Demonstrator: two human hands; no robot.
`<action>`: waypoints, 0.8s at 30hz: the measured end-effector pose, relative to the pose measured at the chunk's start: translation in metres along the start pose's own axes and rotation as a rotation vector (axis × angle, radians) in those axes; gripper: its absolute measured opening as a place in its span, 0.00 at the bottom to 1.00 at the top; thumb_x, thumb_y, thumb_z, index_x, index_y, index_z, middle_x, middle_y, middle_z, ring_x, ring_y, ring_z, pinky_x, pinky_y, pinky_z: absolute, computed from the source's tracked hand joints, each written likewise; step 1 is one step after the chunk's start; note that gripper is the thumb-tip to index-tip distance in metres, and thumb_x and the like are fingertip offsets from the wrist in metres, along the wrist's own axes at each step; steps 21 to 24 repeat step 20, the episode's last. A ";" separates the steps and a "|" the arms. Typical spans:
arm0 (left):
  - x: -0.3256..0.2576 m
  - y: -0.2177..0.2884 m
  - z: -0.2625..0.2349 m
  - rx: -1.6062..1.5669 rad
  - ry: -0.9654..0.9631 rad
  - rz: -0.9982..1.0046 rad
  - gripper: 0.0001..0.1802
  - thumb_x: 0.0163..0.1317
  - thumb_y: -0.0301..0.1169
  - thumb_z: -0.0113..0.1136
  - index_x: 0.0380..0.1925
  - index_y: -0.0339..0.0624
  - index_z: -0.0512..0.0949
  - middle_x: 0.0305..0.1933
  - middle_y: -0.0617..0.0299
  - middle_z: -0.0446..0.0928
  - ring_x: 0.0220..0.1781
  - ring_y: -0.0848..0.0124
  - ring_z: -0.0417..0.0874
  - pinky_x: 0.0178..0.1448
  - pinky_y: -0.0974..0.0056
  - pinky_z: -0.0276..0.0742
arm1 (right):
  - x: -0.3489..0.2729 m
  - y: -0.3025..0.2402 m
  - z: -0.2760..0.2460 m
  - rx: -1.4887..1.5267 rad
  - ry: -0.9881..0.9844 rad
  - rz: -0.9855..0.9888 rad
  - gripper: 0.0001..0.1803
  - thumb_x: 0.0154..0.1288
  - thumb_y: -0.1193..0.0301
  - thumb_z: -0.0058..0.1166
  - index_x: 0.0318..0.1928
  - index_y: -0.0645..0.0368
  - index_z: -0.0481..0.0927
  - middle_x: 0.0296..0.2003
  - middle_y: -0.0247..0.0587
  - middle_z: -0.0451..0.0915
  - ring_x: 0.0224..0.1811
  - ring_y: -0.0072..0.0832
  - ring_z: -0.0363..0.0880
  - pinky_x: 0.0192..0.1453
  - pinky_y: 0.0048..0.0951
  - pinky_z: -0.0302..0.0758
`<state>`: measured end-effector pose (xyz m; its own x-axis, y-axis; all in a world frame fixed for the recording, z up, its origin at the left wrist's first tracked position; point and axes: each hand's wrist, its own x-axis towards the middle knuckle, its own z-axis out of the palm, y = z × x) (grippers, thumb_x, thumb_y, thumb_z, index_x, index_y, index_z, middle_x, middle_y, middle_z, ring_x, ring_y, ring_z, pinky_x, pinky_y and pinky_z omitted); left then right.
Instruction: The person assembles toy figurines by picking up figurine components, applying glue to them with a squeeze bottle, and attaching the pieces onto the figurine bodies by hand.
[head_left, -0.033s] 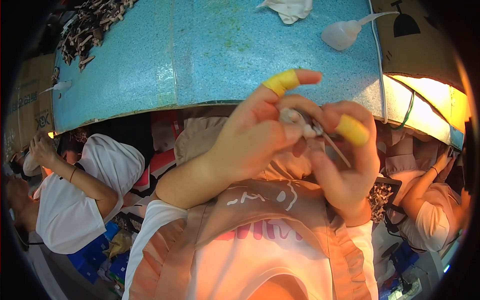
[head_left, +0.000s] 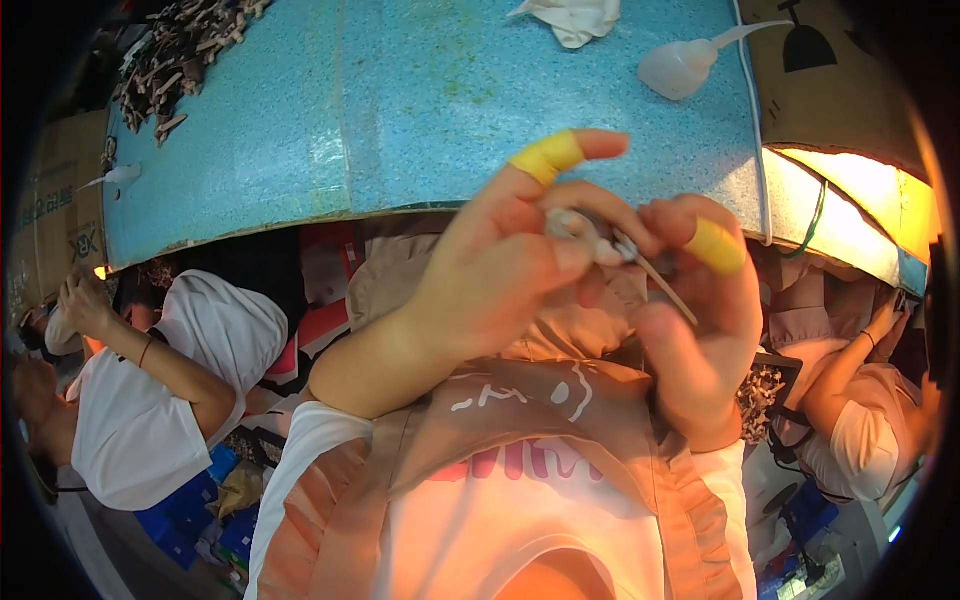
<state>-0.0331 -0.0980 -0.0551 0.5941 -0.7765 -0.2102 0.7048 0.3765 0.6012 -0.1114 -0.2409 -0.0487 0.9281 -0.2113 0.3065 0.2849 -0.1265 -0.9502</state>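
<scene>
In front of my chest, my left hand (head_left: pixel 515 255) pinches a small whitish, rounded piece (head_left: pixel 572 226) between thumb and curled fingers. Its index finger, wrapped in yellow tape, points out to the right. From the piece a thin light-brown stick (head_left: pixel 668 291) slants down to the right, a small greyish bit at its upper end. My right hand (head_left: pixel 705 315) is beside the stick, curved and slightly blurred. One of its fingers has yellow tape; a fingertip comes close to the left fingers, and its thumb stands apart. Fingers partly hide the piece.
Beyond my hands stretches a blue table (head_left: pixel 290 110). A white squeeze bottle (head_left: pixel 680 68), a crumpled white cloth (head_left: pixel 575 18) and a pile of small brownish pieces (head_left: pixel 180 65) lie on it. One person sits at left (head_left: pixel 160 390), another at right (head_left: pixel 850 420).
My left hand has shifted slightly left with the whitish piece and the stick. The right thumb has moved a little to the right, away from the piece.
</scene>
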 end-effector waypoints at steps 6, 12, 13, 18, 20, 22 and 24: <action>-0.003 0.000 0.001 -0.002 0.064 0.099 0.34 0.53 0.23 0.47 0.62 0.37 0.50 0.40 0.47 0.72 0.43 0.60 0.77 0.33 0.70 0.71 | -0.005 0.000 -0.010 0.630 0.020 0.398 0.19 0.58 0.77 0.51 0.50 0.68 0.67 0.49 0.42 0.68 0.51 0.27 0.67 0.56 0.29 0.64; 0.008 0.004 -0.006 0.025 0.027 0.089 0.33 0.53 0.22 0.46 0.61 0.37 0.51 0.40 0.47 0.72 0.42 0.61 0.77 0.33 0.69 0.71 | 0.004 -0.003 -0.007 0.517 0.066 0.543 0.23 0.55 0.67 0.51 0.49 0.67 0.68 0.50 0.48 0.67 0.53 0.34 0.65 0.59 0.35 0.59; 0.009 0.006 -0.007 0.029 0.029 0.092 0.33 0.53 0.22 0.46 0.61 0.37 0.51 0.40 0.47 0.72 0.42 0.61 0.77 0.33 0.69 0.71 | 0.006 -0.002 -0.007 0.520 0.062 0.541 0.23 0.55 0.67 0.51 0.49 0.67 0.68 0.50 0.48 0.67 0.53 0.34 0.65 0.59 0.35 0.59; 0.000 0.019 -0.002 0.005 0.020 0.149 0.35 0.53 0.27 0.53 0.61 0.37 0.51 0.41 0.46 0.73 0.44 0.62 0.76 0.35 0.70 0.72 | 0.012 -0.006 -0.009 0.479 0.077 0.367 0.19 0.58 0.75 0.50 0.50 0.68 0.66 0.48 0.44 0.69 0.52 0.30 0.68 0.56 0.32 0.64; 0.003 0.024 -0.007 0.054 0.024 0.164 0.36 0.53 0.29 0.55 0.61 0.37 0.51 0.42 0.46 0.73 0.45 0.61 0.76 0.36 0.69 0.72 | 0.027 -0.003 -0.003 0.478 0.086 0.247 0.22 0.58 0.75 0.49 0.53 0.67 0.63 0.49 0.46 0.68 0.56 0.34 0.67 0.59 0.33 0.61; 0.003 0.024 -0.007 0.054 0.024 0.164 0.36 0.53 0.29 0.55 0.61 0.37 0.51 0.42 0.46 0.73 0.45 0.61 0.76 0.36 0.69 0.72 | 0.027 -0.003 -0.003 0.478 0.086 0.247 0.22 0.58 0.75 0.49 0.53 0.67 0.63 0.49 0.46 0.68 0.56 0.34 0.67 0.59 0.33 0.61; 0.003 0.024 -0.007 0.054 0.024 0.164 0.36 0.53 0.29 0.55 0.61 0.37 0.51 0.42 0.46 0.73 0.45 0.61 0.76 0.36 0.69 0.72 | 0.027 -0.003 -0.003 0.478 0.086 0.247 0.22 0.58 0.75 0.49 0.53 0.67 0.63 0.49 0.46 0.68 0.56 0.34 0.67 0.59 0.33 0.61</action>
